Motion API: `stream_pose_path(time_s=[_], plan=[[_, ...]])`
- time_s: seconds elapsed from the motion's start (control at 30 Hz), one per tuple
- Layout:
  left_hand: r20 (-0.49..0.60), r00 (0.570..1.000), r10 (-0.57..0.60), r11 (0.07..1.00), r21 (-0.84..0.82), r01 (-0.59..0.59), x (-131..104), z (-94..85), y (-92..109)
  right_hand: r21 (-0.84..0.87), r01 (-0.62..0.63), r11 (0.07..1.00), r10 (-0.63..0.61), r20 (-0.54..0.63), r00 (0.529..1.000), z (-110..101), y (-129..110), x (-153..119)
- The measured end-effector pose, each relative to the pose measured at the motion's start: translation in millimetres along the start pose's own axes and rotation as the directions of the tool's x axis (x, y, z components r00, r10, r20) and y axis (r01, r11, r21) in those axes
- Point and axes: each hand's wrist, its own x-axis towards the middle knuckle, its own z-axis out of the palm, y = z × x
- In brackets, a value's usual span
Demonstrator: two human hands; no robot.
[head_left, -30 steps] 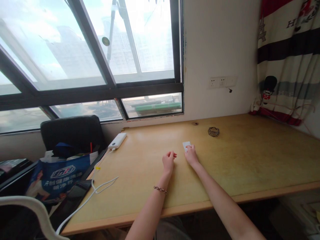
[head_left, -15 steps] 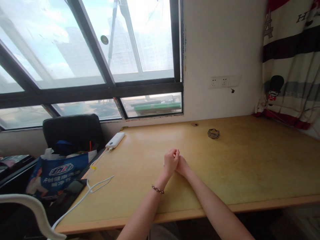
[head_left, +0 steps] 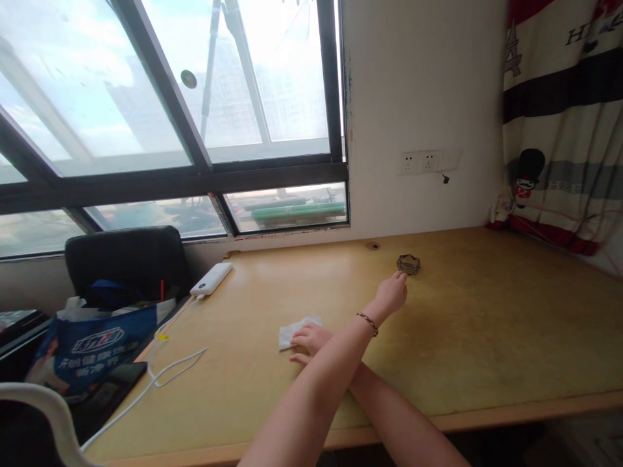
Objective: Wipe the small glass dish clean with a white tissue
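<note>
My forearms cross over the desk (head_left: 477, 337), the left one on top. My left hand (head_left: 392, 293), with a braided bracelet (head_left: 368, 323) on its wrist, reaches to the right. Its fingers are pinched together at the near rim of a small, dark-edged, faceted glass ashtray (head_left: 409, 263); the fingertips seem to touch it. Under the left forearm, my right hand (head_left: 310, 338) lies flat with fingers spread, pointing left. Its fingertips rest on a white tissue (head_left: 287, 334), partly hidden by the hand.
A white power bank (head_left: 212, 279) with a white cable (head_left: 180, 370) lies along the desk's left side. Beyond that edge are a black chair (head_left: 129, 259) and a blue bag (head_left: 97, 350). A window, wall sockets (head_left: 428, 161) and a curtain (head_left: 559, 143) stand behind.
My hands were clasped together mid-desk. They have parted and crossed: the left went right to the ashtray, the right went left and spread over the tissue. The view has turned slightly right.
</note>
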Motion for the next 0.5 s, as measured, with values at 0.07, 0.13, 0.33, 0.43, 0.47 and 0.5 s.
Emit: stream_pose_path(time_s=[0.07,0.13,0.33,0.43,0.47,0.5], plan=[[0.060,0.998,0.009,0.997,0.070,-0.013,12,14.1,0,-0.005,-0.002,1.000,0.002,-0.014,1.000,-1,-1,1],[0.097,0.995,0.012,0.991,0.131,-0.025,25,23.4,-2,0.001,-0.017,1.000,0.017,-0.020,1.000,-5,-3,1],[0.208,0.975,0.073,0.975,0.192,-0.114,56,39.0,-8,-0.002,-0.038,0.999,0.038,-0.010,0.999,-16,-9,3],[0.206,0.975,0.078,0.968,0.218,-0.123,62,44.0,-9,-0.010,-0.070,0.997,0.070,-0.021,0.997,-17,-11,4],[0.191,0.979,0.066,0.966,0.235,-0.111,63,44.9,-8,-0.010,-0.077,0.997,0.076,-0.025,0.997,-17,-11,4],[0.176,0.983,0.049,0.963,0.254,-0.093,63,45.4,-8,-0.011,-0.077,0.997,0.077,-0.026,0.997,-17,-11,4]])
